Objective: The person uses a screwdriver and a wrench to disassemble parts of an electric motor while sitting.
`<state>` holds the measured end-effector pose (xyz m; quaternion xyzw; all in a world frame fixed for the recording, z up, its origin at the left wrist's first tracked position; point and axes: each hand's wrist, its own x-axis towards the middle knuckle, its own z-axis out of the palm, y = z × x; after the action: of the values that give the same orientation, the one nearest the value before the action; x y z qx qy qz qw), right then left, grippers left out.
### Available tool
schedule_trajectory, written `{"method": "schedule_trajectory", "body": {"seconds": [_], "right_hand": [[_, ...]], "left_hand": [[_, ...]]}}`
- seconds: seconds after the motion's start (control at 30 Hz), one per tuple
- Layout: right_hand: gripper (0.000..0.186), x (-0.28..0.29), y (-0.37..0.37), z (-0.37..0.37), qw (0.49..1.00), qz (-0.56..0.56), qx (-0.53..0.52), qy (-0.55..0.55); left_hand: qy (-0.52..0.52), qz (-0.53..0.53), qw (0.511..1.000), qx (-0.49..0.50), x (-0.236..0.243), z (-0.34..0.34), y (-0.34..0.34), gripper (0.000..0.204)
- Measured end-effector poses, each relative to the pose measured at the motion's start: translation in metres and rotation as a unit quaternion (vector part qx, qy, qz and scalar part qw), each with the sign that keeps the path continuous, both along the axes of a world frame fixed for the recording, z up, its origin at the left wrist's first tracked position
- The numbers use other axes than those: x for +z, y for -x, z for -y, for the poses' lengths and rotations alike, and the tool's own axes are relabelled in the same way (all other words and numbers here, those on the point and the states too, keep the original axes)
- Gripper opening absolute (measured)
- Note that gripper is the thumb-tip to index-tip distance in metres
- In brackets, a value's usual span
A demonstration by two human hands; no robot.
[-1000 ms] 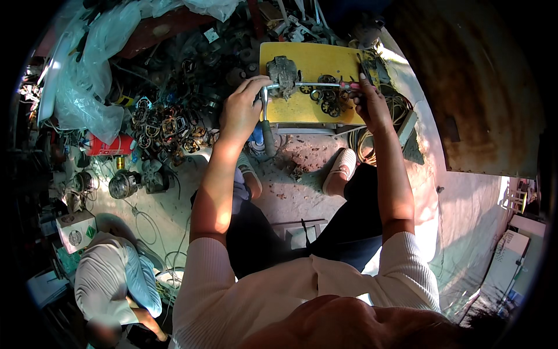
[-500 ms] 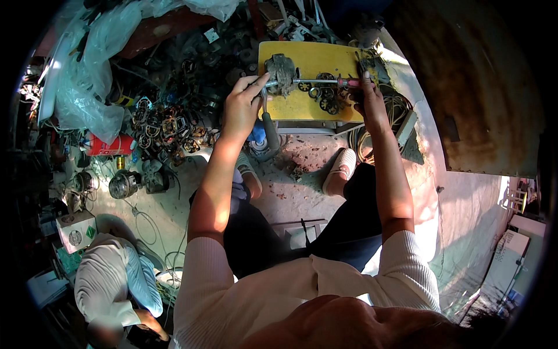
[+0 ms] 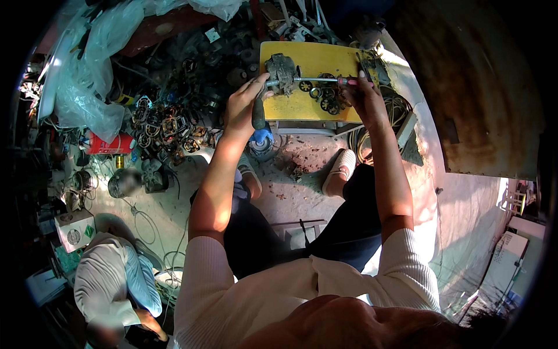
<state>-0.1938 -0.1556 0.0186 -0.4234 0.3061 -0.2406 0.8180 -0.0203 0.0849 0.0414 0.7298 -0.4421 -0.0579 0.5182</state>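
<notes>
A yellow board [image 3: 308, 107] lies ahead of my knees. A dirty grey metal part [image 3: 282, 70] stands on its left half, with several small gears and rings [image 3: 326, 100] beside it. My left hand [image 3: 241, 107] is closed around a dark tool handle [image 3: 258, 113], and its thumb reaches up to the grey part. My right hand [image 3: 365, 96] grips a screwdriver with a pink handle [image 3: 349, 82]. The screwdriver's shaft [image 3: 317, 79] runs left into the grey part.
Left of the board lies a heap of metal scrap and copper windings [image 3: 165, 125], with a red can [image 3: 110, 143] and clear plastic sheeting [image 3: 87, 75]. A coiled cable [image 3: 396, 110] and a rusty sheet [image 3: 482, 87] are at the right. Another person [image 3: 110, 285] crouches at lower left.
Both hands and the grey part have shifted very slightly toward the far edge of the board. Both grips look the same.
</notes>
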Motion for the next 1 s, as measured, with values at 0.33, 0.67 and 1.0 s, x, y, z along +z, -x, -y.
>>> {"method": "schedule_trajectory", "body": {"seconds": [0.33, 0.67, 1.0], "right_hand": [[0.029, 0.003, -0.003, 0.001, 1.0, -0.022, -0.019, 0.009], [0.027, -0.014, -0.014, 0.001, 0.999, 0.007, -0.036, 0.008], [0.029, -0.007, -0.011, -0.027, 0.974, 0.015, -0.19, 0.123]], "left_hand": [[0.006, 0.036, 0.999, 0.025, -0.004, 0.008, 0.009, 0.031], [0.006, 0.052, 0.997, 0.065, -0.009, 0.01, 0.009, 0.031], [-0.048, 0.095, 0.99, 0.093, -0.015, 0.011, 0.007, 0.028]]}}
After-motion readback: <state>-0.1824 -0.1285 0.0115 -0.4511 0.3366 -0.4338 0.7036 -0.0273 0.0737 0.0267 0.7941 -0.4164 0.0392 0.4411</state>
